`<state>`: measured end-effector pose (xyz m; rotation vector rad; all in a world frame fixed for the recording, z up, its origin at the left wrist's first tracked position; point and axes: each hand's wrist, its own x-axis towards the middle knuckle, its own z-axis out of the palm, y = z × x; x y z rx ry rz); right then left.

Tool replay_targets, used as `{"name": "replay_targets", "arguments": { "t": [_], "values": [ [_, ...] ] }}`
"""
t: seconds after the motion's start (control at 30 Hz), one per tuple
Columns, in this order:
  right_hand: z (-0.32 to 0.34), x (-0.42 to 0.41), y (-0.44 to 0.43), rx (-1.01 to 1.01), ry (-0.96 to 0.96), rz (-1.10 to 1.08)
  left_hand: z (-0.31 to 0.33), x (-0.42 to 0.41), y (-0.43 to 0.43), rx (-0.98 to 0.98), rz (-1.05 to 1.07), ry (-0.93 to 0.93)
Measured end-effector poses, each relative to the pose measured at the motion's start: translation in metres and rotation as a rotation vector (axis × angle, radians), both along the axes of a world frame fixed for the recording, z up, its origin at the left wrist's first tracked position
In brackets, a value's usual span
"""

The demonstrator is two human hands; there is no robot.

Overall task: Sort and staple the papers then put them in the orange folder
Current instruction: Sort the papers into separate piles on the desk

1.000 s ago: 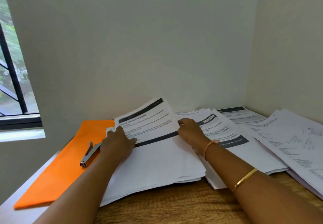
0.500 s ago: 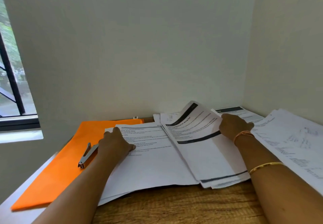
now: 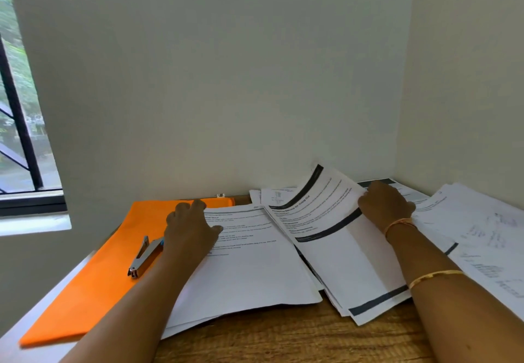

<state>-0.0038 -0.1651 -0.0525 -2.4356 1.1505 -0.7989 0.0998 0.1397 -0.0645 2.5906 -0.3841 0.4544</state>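
Wooden desk (image 3: 283, 337) set in a room corner, window (image 3: 19, 136) to the left.

Orange folder (image 3: 107, 272): lies flat and closed along the desk's left edge, running from the near edge to the back wall. Stapler (image 3: 146, 256) lies on it about midway, just beside the left wrist.

Left paper stack (image 3: 249, 266): overlaps the folder's right side, near end close to the desk's front edge. Left hand (image 3: 190, 229) rests on the top sheet's far left corner, fingers arched with tips down, thumb spread toward the text; nothing gripped.

Middle stack: fanned and skewed, at the desk's centre-right. Its top banded sheet (image 3: 334, 238) is raised at the far end and curls up against the back wall. Right hand (image 3: 384, 206) pinches that sheet's right edge, fingers curled over it. Thread band at the wrist (image 3: 398, 223), gold bangle (image 3: 433, 276) further up the forearm.

Right paper stack (image 3: 487, 238): spread along the desk's right edge under the side wall, faint print on it, unreadable.
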Motion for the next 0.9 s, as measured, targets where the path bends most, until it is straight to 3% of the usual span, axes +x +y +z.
{"name": "replay_targets", "arguments": {
  "t": [0.2,0.43,0.63,0.9],
  "values": [
    [0.014,0.004,0.001,-0.039,-0.304,0.110,0.000,-0.017,-0.019,-0.267,-0.312,0.066],
    [0.018,0.002,-0.002,-0.051,-0.529,0.093,-0.012,-0.036,-0.033,-0.538,-0.620,0.516],
    [0.014,0.014,0.013,0.041,-0.513,0.160,-0.005,-0.045,-0.037,-0.827,-0.712,0.729],
    [0.005,0.023,0.036,0.047,-0.374,0.225,0.000,-0.044,-0.032,-1.067,-0.653,0.745]
  ]
}}
